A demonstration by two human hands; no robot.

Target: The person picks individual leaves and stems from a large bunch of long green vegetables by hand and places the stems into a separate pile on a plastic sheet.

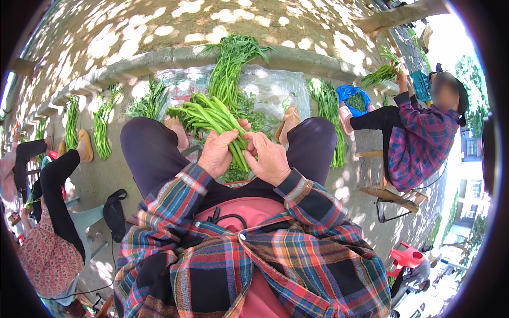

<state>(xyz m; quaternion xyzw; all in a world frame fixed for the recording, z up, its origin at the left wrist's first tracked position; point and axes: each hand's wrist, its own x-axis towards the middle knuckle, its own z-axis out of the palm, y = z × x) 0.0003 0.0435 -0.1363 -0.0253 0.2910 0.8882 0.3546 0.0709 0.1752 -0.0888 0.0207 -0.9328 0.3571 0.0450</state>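
Between my knees I hold a bunch of long green vegetable stems [214, 115], its stem ends slanting down toward my lap. My left hand [216, 152] wraps round the bunch from the left, thumb on top. On the right side my right hand [269, 160] has its thumb and fingers closed on the same stems. Just beyond lies a larger pile of leafy green stalks [229, 69] on a clear plastic sheet [283, 85]. Loose green leaves [257, 117] are scattered on the sheet beneath the bunch.
More bundles of greens [327, 114] lie on the ground to both sides. A stone curb [302, 58] runs across beyond the sheet. At right a seated person [419, 138] holds greens beside a blue bag [354, 98]. Another seated person [55, 244] is at left, near a black pouch [114, 214].
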